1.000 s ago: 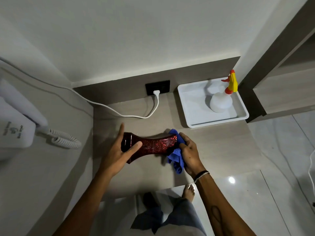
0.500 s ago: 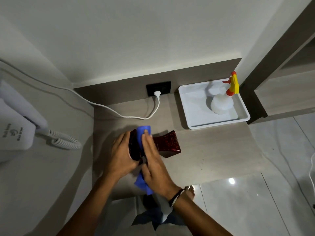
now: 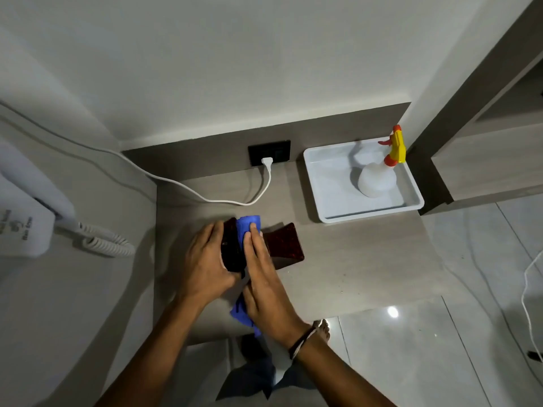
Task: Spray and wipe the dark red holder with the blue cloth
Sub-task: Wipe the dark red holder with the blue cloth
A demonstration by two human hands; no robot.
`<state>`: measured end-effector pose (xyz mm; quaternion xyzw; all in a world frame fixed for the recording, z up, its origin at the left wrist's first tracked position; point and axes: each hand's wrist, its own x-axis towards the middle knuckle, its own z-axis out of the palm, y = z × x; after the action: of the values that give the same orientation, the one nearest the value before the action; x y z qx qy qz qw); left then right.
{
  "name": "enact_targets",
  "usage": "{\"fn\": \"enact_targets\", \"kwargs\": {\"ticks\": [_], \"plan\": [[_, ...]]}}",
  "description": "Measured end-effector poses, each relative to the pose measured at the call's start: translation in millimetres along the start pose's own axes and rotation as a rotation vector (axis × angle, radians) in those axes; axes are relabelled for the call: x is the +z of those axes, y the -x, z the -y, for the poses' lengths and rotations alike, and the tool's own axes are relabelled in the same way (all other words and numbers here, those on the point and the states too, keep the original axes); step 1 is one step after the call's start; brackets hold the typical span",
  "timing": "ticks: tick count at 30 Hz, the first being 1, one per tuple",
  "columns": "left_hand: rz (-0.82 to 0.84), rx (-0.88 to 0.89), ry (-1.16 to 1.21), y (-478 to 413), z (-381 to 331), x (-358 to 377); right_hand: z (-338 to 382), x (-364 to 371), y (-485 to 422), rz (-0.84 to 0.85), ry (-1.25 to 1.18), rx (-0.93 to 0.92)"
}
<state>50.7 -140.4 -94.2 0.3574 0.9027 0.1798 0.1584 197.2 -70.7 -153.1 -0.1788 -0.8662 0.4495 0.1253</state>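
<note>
Both forearms are bare from the near edge of the view up to the wrists, with no sleeves showing. The left hand [image 3: 210, 261] wears no ring, watch or glove that can be seen. The right hand [image 3: 266, 284] is likewise ungloved. On the right wrist sits a thin dark cord bracelet [image 3: 299, 343] paired with a lighter, narrow band just beside it, the two lying together across the wrist. Lower in the view, between the two forearms, dark blue-grey fabric trousers [image 3: 255, 377] cover the person's legs. One bare foot [image 3: 321, 330] shows on the glossy floor tiles, toes uncovered, with no shoe or sock.
</note>
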Motion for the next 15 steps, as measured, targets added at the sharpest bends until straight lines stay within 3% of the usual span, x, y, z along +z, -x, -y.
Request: {"fn": "enact_targets", "kwargs": {"ticks": [2, 4, 6, 11, 13, 15], "plan": [[-0.010, 0.008, -0.018, 0.0, 6.3, -2.5, -23.9, -13.7, -0.3, 0.032, 0.098, 0.030], [-0.018, 0.015, -0.033, 2.1, 4.7, -4.2, -51.1, -34.5, 5.2, 0.080, 0.231, 0.214], [-0.029, 0.029, -0.037, 2.6, -3.1, -3.2, -51.9, -42.7, 3.8, 0.068, 0.172, 0.331], [0.000, 0.012, -0.036, -7.5, -11.1, -1.5, 4.1, -4.2, -10.5, -0.053, -0.083, 0.021], [0.003, -0.007, -0.025, -6.5, -5.7, -4.1, -13.1, -2.5, -9.0, -0.039, 0.064, -0.001], [0.006, -0.006, -0.013, -5.4, -2.2, -5.4, -43.4, -17.6, -2.3, 0.017, 0.304, 0.114]]}}
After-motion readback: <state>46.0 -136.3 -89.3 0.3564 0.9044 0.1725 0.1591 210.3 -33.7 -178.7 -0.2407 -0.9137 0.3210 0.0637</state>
